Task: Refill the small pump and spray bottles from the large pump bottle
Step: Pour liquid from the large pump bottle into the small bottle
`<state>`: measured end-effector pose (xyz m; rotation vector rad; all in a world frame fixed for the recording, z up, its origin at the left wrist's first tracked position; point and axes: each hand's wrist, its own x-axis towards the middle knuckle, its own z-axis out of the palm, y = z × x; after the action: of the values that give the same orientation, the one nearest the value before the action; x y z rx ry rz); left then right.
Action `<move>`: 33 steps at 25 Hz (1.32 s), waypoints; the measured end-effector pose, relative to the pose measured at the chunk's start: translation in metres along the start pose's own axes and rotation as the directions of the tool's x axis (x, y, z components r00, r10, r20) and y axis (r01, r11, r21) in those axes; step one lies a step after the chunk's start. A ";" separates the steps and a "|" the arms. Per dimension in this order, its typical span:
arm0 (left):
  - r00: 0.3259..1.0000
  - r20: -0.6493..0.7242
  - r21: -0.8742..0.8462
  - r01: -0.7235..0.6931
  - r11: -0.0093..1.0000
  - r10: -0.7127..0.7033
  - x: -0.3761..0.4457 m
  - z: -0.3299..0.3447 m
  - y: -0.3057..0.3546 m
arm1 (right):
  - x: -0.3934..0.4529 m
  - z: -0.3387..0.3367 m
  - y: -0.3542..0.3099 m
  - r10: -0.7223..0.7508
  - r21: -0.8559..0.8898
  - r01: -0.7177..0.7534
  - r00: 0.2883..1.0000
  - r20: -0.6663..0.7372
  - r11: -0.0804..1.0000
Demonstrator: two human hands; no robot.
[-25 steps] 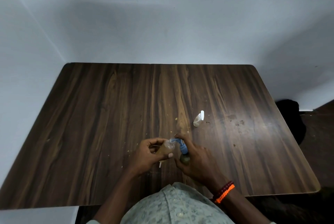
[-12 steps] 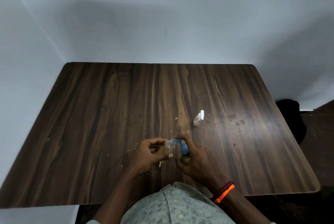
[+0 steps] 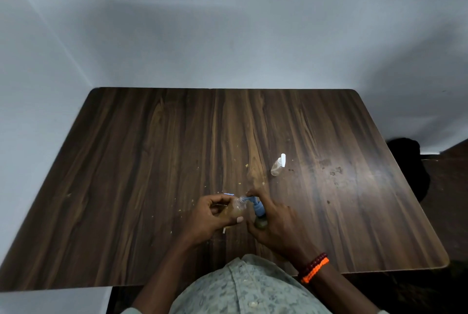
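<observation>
The pump bottle [image 3: 260, 220], dark olive with a blue pump head, is near the table's [image 3: 126, 187] front edge, just ahead of the person's shirt [image 3: 248, 291]. The right hand [image 3: 276, 222] is closed around it, a finger on the pump top. Its blue nozzle points left into the open neck of a small clear bottle [image 3: 236, 209], half full of brownish liquid, which the left hand [image 3: 210, 214] grips tilted, fingers curled shut around it. Beyond the pump bottle and slightly right, a small clear spray bottle [image 3: 277, 165] with a white cap lies apart. The dark wood-grain tabletop has rounded corners, scattered crumbs and stains, and wide bare room left, right and behind. Red and orange bracelets [image 3: 314, 266] circle the right wrist.
</observation>
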<state>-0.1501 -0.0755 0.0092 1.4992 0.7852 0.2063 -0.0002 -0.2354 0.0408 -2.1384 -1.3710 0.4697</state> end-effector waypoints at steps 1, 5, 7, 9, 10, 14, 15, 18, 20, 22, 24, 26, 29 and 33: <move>1.000 0.005 0.017 -0.002 1.000 0.001 -0.001 0.001 -0.001 | 0.001 0.000 -0.001 0.003 0.005 -0.003 1.000 -0.010 1.000; 1.000 -0.014 -0.028 -0.002 1.000 0.001 -0.001 0.001 -0.001 | 0.001 -0.001 0.001 0.012 0.003 -0.012 1.000 0.010 1.000; 1.000 -0.014 -0.025 -0.005 1.000 0.005 0.000 -0.001 0.000 | -0.001 -0.001 0.003 -0.002 -0.003 0.002 1.000 0.028 1.000; 1.000 -0.002 -0.026 0.003 1.000 -0.003 -0.001 -0.001 0.001 | -0.003 0.000 0.001 -0.006 -0.008 0.007 1.000 0.021 1.000; 1.000 0.004 -0.028 0.010 1.000 -0.010 -0.001 0.000 0.001 | -0.003 0.000 0.001 -0.002 -0.008 0.002 1.000 0.004 1.000; 1.000 -0.004 -0.012 -0.004 1.000 0.004 -0.004 0.004 0.000 | 0.000 0.000 -0.001 0.011 0.000 -0.011 0.999 -0.032 1.000; 1.000 -0.008 -0.030 -0.003 1.000 0.003 -0.003 0.004 0.000 | 0.000 0.000 0.000 0.009 -0.001 -0.009 1.000 -0.023 1.000; 1.000 -0.007 -0.042 -0.013 0.999 0.013 -0.004 0.001 0.004 | -0.001 0.000 0.002 -0.018 0.000 0.018 1.000 0.005 1.000; 1.000 -0.003 -0.052 -0.006 0.999 0.005 -0.004 0.000 0.005 | -0.003 0.001 0.001 -0.023 -0.001 0.023 1.000 0.000 1.000; 1.000 0.003 -0.035 0.001 0.999 -0.001 -0.004 0.001 0.002 | -0.002 0.002 0.001 -0.010 0.007 0.010 1.000 -0.022 1.000; 1.000 0.003 -0.008 -0.002 1.000 0.002 -0.005 0.003 0.000 | -0.001 0.002 0.000 0.003 0.010 -0.002 0.999 -0.035 1.000; 1.000 -0.005 -0.020 -0.003 1.000 0.003 -0.005 0.004 0.001 | 0.001 0.002 -0.001 0.010 0.011 -0.009 0.999 -0.037 1.000; 1.000 -0.008 -0.025 -0.017 1.000 0.017 -0.004 0.000 0.004 | 0.001 0.000 -0.001 -0.001 0.004 0.001 1.000 0.014 1.000; 1.000 -0.013 -0.041 0.001 0.999 -0.001 -0.004 0.000 0.001 | -0.003 0.000 -0.001 -0.011 -0.002 0.011 1.000 0.019 1.000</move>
<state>-0.1527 -0.0771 0.0117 1.4597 0.7875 0.2305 -0.0022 -0.2374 0.0413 -2.1318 -1.3939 0.4857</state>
